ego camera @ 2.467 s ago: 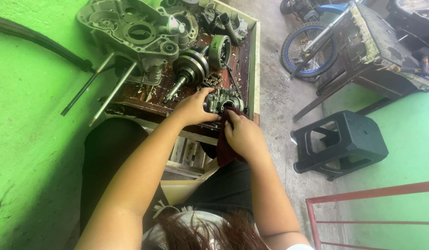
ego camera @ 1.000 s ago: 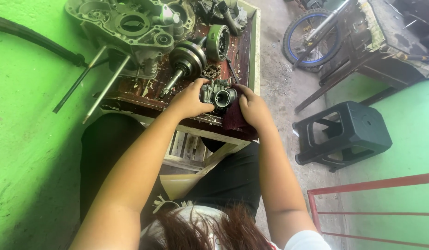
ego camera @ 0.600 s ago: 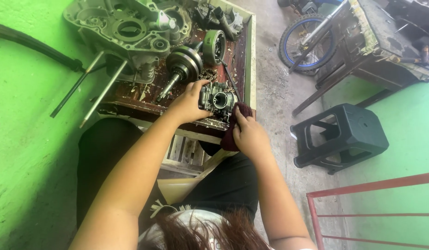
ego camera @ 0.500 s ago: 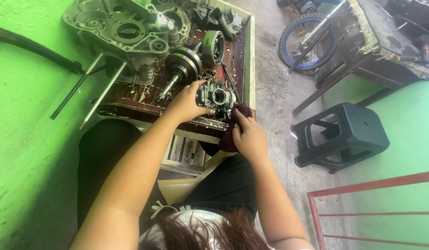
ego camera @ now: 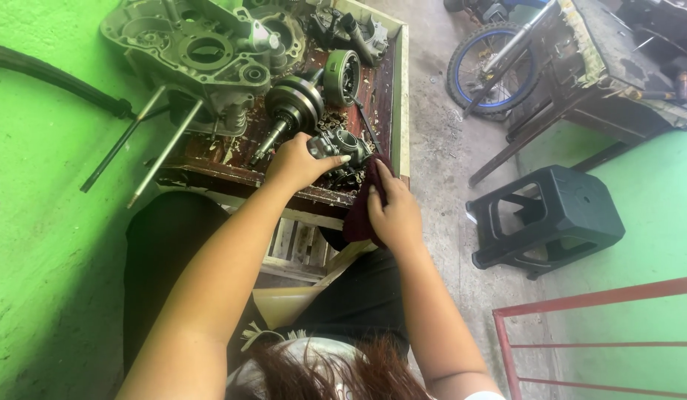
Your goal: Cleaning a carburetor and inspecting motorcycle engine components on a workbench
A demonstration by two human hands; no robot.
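From the head view, a small metal carburettor-like part (ego camera: pixel 342 152) is gripped in the left hand (ego camera: pixel 295 161), fingers wrapped over its top, just above the near edge of the wooden tray (ego camera: pixel 400 89). The right hand (ego camera: pixel 392 213) is closed around a dark red rag (ego camera: pixel 360 211), which is pressed against the part from about four o'clock. The part is thus held between both hands, touching the rag.

At eleven o'clock of the part a crankshaft (ego camera: pixel 293 110) lies in the tray; further out, at ten o'clock, a large grey engine case (ego camera: pixel 199 48) is seen. A black plastic stool (ego camera: pixel 549 218) stands well apart at three o'clock.

The step in hand is judged to be wiping — the part steadied by one hand, cleaned by the other. For the next move, a turn of the part in the left hand would probably be called for, so that an unwiped face is offered to the rag.
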